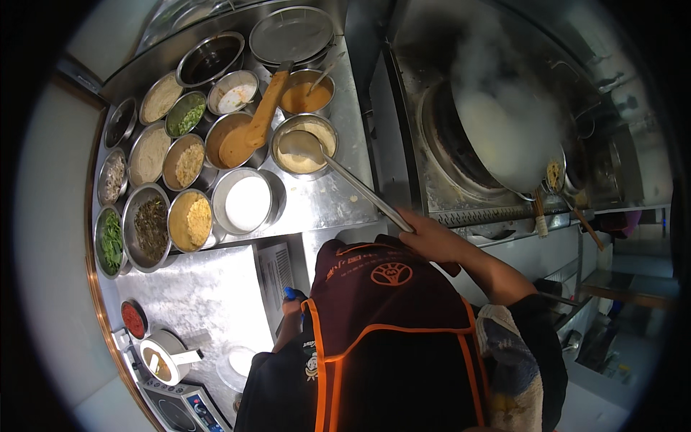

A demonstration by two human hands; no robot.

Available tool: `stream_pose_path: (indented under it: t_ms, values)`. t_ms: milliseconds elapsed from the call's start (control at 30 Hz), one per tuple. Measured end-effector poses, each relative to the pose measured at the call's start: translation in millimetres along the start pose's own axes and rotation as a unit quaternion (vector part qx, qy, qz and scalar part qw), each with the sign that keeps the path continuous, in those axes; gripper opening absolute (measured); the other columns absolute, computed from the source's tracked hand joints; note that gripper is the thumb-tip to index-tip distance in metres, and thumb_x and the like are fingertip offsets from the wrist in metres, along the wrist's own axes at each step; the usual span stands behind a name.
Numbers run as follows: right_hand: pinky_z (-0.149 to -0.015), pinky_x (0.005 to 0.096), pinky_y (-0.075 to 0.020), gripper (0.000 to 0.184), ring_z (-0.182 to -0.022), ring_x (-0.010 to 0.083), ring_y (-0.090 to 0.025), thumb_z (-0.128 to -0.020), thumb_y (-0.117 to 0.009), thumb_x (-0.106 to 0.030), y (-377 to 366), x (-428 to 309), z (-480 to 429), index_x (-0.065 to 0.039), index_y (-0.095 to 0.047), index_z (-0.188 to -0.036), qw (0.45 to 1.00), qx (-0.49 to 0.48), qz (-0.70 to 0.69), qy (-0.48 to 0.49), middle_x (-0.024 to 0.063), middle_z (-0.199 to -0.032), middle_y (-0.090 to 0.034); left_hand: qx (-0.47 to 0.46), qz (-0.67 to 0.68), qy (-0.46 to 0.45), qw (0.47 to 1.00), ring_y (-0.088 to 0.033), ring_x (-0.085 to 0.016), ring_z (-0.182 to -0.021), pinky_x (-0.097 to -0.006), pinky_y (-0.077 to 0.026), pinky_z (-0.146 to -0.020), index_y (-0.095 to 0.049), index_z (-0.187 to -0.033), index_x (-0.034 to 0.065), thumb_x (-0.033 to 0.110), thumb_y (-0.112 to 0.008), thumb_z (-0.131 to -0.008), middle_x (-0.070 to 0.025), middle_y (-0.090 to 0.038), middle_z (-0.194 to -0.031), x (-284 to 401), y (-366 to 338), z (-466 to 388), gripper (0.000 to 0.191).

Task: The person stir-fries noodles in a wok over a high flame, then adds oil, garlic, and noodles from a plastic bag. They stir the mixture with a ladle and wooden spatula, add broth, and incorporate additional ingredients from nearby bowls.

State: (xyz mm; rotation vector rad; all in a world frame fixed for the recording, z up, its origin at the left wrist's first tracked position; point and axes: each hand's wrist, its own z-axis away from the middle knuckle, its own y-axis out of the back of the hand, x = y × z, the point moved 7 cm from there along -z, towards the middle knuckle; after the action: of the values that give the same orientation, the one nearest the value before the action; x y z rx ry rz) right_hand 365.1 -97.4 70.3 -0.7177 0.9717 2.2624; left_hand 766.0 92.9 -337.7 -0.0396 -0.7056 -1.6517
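Note:
My right hand (438,240) grips the long metal handle of a ladle (370,191). The ladle's bowl rests over a steel bowl of pale yellow powder or grains (318,128). Low beside the apron, my left hand (292,309) is partly hidden by my body. It appears closed around a small blue object (290,293), too covered to name. Close to the ladle stand a pot of brown sauce (232,144) with a wooden paddle (270,102) leaning out, a pot of orange sauce (306,99), and a pot of white granules (248,203).
Several steel bowls hold chopped greens (110,243), dark shredded vegetables (152,229) and minced garlic (190,162). Steam rises from a large wok (459,135) on the right-hand stove. A wire strainer (555,171) lies by it. An induction cooker (175,410) and white saucepan (162,359) stand lower left.

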Motion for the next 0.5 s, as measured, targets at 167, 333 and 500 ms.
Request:
stream_pose_path:
  t_ms: [167,333,500]
  values:
    - [-0.093,0.0399,-0.0458,0.054,-0.105,0.0335,-0.061,-0.09,-0.051,-0.018,2.2,-12.7,8.1,-0.009,-0.038,-0.142,0.999,-0.001,-0.039,0.016,0.0239,-0.113,-0.062,0.022,-0.002,-0.042,0.999,-0.068,-0.031,-0.09,-0.0409,-0.052,-0.079,-0.065,-0.106,0.0008,0.018,-0.065,-0.08,-0.0173,-0.069,-0.098,-35.7,-18.3,-40.6,0.032]
    - [-0.082,0.0367,-0.0499,0.054,-0.087,0.0256,-0.063,-0.09,-0.05,-0.017,-2.2,-6.2,3.2,-0.009,-0.038,-0.142,0.997,-0.003,-0.072,0.001,0.0172,-0.097,-0.063,-0.052,0.144,-0.068,0.986,-0.068,-0.029,-0.087,-0.0392,-0.053,-0.076,-0.064,-0.105,0.0003,0.015,-0.062,-0.082,-0.0157,-0.069,-0.095,-14.1,-13.6,-38.2,0.027]
    - [-0.053,0.0247,-0.0455,0.06,-0.063,0.0091,-0.052,-0.092,-0.049,-0.015,-3.8,-1.9,4.3,-0.017,-0.031,-0.15,0.991,-0.009,-0.131,-0.014,0.0023,-0.082,-0.052,-0.089,0.182,-0.092,0.975,-0.067,-0.027,-0.084,-0.0379,-0.053,-0.072,-0.062,-0.105,-0.0004,0.012,-0.061,-0.084,-0.0133,-0.068,-0.093,47.4,2.3,8.3,0.024]
